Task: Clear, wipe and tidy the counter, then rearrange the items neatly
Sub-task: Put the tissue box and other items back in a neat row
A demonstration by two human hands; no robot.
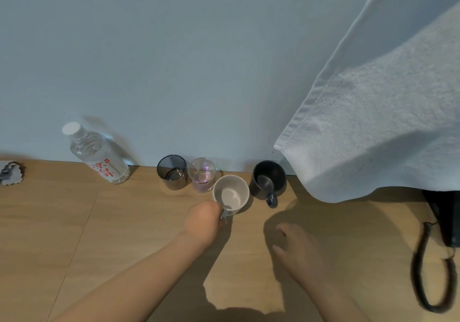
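My left hand (202, 219) grips the handle of a white mug (231, 194) that stands upright on the wooden counter (124, 234). Behind it by the wall stand a dark glass tumbler (172, 172) and a clear glass (202, 175) side by side. A black mug (268, 179) with its handle facing me stands just right of the white mug. My right hand (296, 249) hovers low over the counter in front of the black mug, fingers relaxed and holding nothing.
A plastic water bottle (95, 153) with red lettering stands by the wall at left. A grey coaster-like piece (11, 173) lies at the far left edge. A white towel (378, 112) hangs at right, above a black phone with a coiled cord (425, 267).
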